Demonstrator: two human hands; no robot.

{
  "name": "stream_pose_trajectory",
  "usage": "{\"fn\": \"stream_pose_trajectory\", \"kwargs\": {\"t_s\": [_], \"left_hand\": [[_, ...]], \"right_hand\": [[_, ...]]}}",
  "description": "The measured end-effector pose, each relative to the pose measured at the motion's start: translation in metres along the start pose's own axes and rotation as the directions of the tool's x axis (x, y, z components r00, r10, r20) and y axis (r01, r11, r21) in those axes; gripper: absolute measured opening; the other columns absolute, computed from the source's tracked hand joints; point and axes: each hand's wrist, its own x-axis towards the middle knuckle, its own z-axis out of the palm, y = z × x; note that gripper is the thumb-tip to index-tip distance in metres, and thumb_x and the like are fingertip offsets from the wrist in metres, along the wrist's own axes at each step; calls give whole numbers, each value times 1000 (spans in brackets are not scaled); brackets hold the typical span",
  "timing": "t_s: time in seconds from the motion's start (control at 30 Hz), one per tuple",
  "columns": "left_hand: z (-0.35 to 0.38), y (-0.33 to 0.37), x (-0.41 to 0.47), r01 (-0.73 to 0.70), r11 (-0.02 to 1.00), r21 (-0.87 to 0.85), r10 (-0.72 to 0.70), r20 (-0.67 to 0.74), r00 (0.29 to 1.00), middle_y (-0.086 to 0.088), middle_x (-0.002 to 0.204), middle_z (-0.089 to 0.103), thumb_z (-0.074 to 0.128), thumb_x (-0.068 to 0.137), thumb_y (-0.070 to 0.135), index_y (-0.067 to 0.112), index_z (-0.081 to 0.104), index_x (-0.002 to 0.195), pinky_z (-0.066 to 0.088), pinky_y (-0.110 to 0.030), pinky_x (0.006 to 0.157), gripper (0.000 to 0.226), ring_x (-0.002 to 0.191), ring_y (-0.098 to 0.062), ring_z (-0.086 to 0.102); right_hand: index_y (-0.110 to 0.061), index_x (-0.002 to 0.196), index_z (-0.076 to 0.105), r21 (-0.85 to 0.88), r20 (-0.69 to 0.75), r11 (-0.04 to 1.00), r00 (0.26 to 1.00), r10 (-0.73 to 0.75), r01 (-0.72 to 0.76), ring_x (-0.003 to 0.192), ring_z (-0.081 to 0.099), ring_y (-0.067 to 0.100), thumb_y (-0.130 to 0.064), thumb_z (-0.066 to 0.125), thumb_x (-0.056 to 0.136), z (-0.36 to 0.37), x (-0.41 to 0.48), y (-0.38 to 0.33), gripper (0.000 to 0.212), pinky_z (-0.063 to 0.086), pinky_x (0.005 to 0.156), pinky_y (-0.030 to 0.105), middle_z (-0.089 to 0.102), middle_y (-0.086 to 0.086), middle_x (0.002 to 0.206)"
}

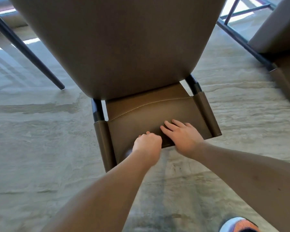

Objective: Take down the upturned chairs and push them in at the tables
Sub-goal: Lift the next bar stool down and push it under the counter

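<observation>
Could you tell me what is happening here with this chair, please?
A person is handling a brown leather chair by its backrest. The left hand grips the backrest's near edge with curled fingers; the right hand lies beside it, fingers straight on the panel. The chair's legs are out of view, so whether it stands on the floor is unclear. A second chair shows at right.

The chair (117,47) runs off the top edge, its legs unseen. The left hand (146,143) curls over the backrest (141,119), fingertips hidden. The frame's edges crop a blurred second chair (278,30) and an orange shoe (239,225).
</observation>
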Motion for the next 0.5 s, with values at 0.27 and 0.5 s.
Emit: {"fn": "stream_pose_trajectory", "kwargs": {"t_s": [0.27, 0.5], "left_hand": [[-92, 9, -71, 12, 994, -112, -9, 29, 1000, 0, 69, 51, 57, 89, 6, 15, 55, 86, 45, -27, 58, 10, 59, -13, 50], [-195, 21, -148, 0, 986, -164, 18, 102, 995, -2, 76, 56, 56, 89, 7, 16, 55, 91, 56, -30, 73, 9, 72, -17, 59]], "right_hand": [[-26, 151, 32, 151, 17, 986, 997, 72, -73, 145, 26, 23, -4, 60, 91, -107, -54, -19, 70, 31, 113, 41, 33, -1, 156], [-25, 141, 48, 163, 131, 984, 990, 53, -75, 122, 51, 23, -6, 58, 91, -232, -115, -24, 54, 48, 94, 38, 53, 0, 137]]}}
